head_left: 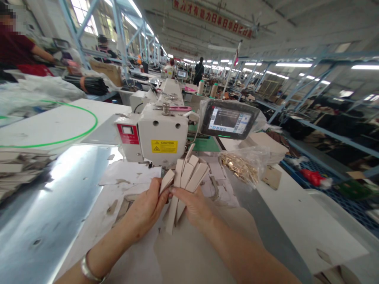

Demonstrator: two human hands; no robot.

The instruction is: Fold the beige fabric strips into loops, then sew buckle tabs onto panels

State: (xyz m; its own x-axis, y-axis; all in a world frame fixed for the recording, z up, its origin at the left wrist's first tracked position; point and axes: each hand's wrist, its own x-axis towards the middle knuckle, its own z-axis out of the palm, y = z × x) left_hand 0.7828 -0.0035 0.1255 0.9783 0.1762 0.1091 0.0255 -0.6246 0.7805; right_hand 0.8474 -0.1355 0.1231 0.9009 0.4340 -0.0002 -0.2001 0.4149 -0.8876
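Note:
My left hand (pixel 145 209) and my right hand (pixel 192 205) both grip a fanned bunch of beige tapered strips (pixel 185 185), probably leather or synthetic. Their far ends point toward the white industrial sewing machine head (pixel 156 138), just beyond my hands. Loose beige offcuts and paper sheets (pixel 127 175) lie on the white table beneath the machine. A metal bangle (pixel 90 270) circles my left wrist. My fingers hide the middle of the bunch.
A touchscreen control panel (pixel 227 119) stands right of the machine, with a plastic bag of small brass parts (pixel 241 167) below it. A stack of beige pieces (pixel 20 169) lies at left. Further sewing stations, thread cones and co-workers line the aisle beyond.

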